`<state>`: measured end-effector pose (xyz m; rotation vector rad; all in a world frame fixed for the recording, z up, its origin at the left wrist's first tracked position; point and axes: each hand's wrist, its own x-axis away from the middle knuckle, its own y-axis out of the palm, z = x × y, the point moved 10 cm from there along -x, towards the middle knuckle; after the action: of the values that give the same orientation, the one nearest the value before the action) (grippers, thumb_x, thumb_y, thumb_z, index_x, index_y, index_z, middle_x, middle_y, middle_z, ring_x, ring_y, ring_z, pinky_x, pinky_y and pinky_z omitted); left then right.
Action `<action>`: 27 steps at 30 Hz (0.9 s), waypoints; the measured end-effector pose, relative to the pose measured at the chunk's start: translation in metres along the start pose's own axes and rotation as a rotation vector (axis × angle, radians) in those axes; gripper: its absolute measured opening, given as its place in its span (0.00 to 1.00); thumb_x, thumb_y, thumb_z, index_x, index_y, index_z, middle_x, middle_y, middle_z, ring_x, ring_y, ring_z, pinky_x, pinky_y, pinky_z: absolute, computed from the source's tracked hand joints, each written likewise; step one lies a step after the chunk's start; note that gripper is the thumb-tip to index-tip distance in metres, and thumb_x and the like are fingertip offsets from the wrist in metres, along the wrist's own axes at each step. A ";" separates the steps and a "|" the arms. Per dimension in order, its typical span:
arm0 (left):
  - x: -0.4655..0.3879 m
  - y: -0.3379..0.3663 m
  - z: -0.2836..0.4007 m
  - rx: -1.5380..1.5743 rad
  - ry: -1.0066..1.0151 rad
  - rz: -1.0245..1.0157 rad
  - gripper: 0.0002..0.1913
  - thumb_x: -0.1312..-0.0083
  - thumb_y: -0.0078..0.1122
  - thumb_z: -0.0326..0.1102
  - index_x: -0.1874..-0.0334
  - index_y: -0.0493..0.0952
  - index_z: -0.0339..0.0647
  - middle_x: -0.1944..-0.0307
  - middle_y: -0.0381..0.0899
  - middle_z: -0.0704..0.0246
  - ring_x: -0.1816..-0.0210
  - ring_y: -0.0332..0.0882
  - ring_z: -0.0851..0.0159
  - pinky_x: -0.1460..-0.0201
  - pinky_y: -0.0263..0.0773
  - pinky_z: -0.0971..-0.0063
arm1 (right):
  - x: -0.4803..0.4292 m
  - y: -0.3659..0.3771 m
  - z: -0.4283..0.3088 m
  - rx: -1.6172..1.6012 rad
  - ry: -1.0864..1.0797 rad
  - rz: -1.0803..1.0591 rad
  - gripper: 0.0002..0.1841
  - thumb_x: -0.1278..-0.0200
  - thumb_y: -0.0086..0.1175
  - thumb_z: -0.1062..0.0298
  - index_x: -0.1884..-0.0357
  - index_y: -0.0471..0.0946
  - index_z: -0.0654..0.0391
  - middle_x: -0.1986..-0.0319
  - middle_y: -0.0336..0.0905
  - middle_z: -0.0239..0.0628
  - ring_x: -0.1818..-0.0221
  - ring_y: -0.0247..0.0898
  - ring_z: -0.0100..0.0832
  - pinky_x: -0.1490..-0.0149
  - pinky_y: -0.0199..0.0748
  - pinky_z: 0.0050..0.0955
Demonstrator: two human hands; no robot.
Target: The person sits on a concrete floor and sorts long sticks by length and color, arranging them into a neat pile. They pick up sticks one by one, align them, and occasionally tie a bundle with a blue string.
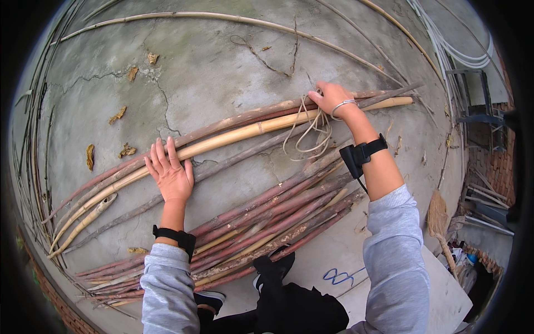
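Across a few bamboo and wooden poles on the concrete floor lies my left hand (170, 173), palm down with fingers spread, over a yellow bamboo pole (233, 135) and a brown wooden pole (217, 125). My right hand (331, 100), with a silver bangle at the wrist, is closed on a looped beige cord (306, 156) at the poles' right part. A thin grey pole (246, 158) passes just below the bamboo. Nearer my feet lies a pile of reddish and yellow poles (267, 225).
A short bamboo piece (89, 217) lies at left, near thin sticks (35, 125). A long cane (200, 15) crosses the far floor. At right are a straw broom (438, 215), coiled white tubing (471, 58) and a metal frame (486, 112). A blue cord (340, 276) lies near my feet.
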<state>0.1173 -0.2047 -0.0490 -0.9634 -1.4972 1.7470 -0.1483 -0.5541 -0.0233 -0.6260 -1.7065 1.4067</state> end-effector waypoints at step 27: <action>-0.027 -0.047 0.124 0.793 -0.011 -0.258 0.20 0.35 0.63 0.38 0.44 0.73 0.38 0.49 0.78 0.58 0.47 0.76 0.56 0.40 0.69 0.64 | 0.221 -0.082 -0.080 -0.569 -0.345 0.759 0.15 0.49 0.66 0.81 0.57 0.83 0.61 0.62 0.83 0.41 0.60 0.82 0.40 0.56 0.81 0.32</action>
<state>0.0262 -0.2850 0.0110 -0.3307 -0.7512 1.8966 -0.1914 -0.3554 0.1201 -1.5419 -2.3056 1.5766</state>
